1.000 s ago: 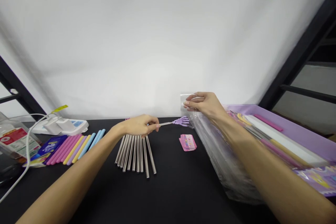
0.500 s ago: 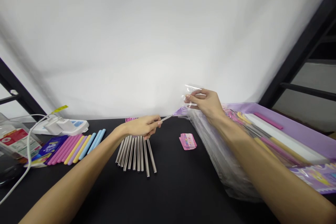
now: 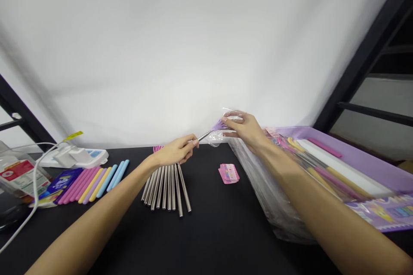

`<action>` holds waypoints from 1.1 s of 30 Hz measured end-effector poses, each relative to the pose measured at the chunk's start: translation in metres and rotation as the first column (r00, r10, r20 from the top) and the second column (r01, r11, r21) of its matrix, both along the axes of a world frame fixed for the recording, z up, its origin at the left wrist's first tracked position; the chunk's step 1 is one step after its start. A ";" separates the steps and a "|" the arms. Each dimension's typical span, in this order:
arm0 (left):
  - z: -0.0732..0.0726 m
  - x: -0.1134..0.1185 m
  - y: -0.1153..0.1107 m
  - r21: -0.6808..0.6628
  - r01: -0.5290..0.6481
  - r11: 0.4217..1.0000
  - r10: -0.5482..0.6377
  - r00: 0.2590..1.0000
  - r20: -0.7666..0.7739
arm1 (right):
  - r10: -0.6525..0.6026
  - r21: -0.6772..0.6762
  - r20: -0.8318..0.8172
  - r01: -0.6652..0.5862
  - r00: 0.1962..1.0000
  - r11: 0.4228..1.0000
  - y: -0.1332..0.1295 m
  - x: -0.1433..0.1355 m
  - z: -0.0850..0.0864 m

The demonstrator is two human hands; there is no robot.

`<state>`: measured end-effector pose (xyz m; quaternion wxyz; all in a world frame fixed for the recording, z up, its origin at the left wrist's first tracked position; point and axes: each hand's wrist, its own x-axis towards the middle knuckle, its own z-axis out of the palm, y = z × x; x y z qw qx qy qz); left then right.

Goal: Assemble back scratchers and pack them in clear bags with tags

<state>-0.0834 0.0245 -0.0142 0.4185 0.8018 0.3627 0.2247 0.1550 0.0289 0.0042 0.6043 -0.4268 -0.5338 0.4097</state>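
My left hand (image 3: 179,150) is closed round the metal rod of a back scratcher (image 3: 205,135), which slants up to the right and has a purple claw-shaped head. Pinched in my right hand (image 3: 247,131) is a clear plastic bag (image 3: 215,139), its film spread around the purple head. How far the head reaches inside is hard to make out. Below my left hand lies a row of metal rods (image 3: 165,189), their far ends partly hidden by it; some pink pieces (image 3: 158,148) show behind. A small stack of pink printed cards (image 3: 229,173) rests between my arms.
A pile of clear plastic bags (image 3: 261,193) lies under my right forearm. Right of it stands a purple box (image 3: 358,159) with bagged items. On the left are coloured handles (image 3: 93,184), a blue packet (image 3: 61,185), a power strip (image 3: 97,157), a white cable (image 3: 35,180) and a clear container (image 3: 22,176).
My right hand has moved left and slightly down with the bag, so the film now surrounds the scratcher's purple head. My left hand stays nearly in place, the rod tilted up a little more.
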 end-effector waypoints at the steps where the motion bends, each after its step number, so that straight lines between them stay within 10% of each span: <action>1: 0.000 0.001 0.000 0.005 -0.022 1.000 0.022 0.999 0.026 | 0.015 -0.017 -0.012 -0.015 1.000 1.000 -0.001 -0.002 0.000; 17: 0.006 0.015 -0.008 -0.100 -0.132 0.986 0.153 0.954 0.258 | 0.215 -0.146 -0.053 -0.221 0.975 0.964 -0.008 -0.013 -0.003; 33: 0.004 0.008 -0.003 -0.060 -0.034 0.998 0.044 0.986 0.160 | 0.021 -0.134 -0.148 -0.041 0.989 0.990 -0.003 -0.003 0.000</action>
